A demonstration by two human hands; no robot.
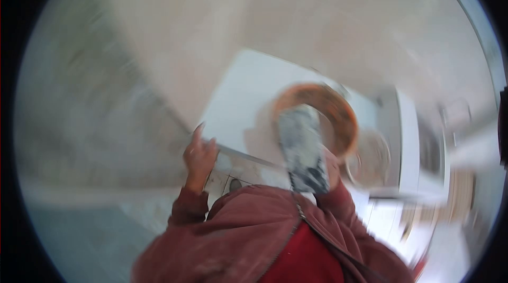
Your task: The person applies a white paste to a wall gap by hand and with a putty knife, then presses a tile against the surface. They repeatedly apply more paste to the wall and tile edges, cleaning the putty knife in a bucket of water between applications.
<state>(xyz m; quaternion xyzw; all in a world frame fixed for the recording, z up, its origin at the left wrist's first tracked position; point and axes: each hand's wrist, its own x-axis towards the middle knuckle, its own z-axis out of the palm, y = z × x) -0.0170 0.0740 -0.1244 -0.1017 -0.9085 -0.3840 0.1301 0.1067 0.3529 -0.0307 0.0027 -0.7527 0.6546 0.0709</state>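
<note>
My right hand grips a plastering trowel in front of my chest. The trowel's flat rectangular blade faces up, smeared with whitish and dark grey material, and it hides the handle and most of my fingers. Just beyond it stands an orange tub on a white countertop, partly covered by the blade. My left hand holds nothing; its fingers are apart near the counter's front left edge. Motion blur softens the whole view.
A pale, translucent bucket stands right of the orange tub. Further right is a white sink unit with a basin. Pale plastered walls rise behind the counter. Below, part of a tiled floor shows.
</note>
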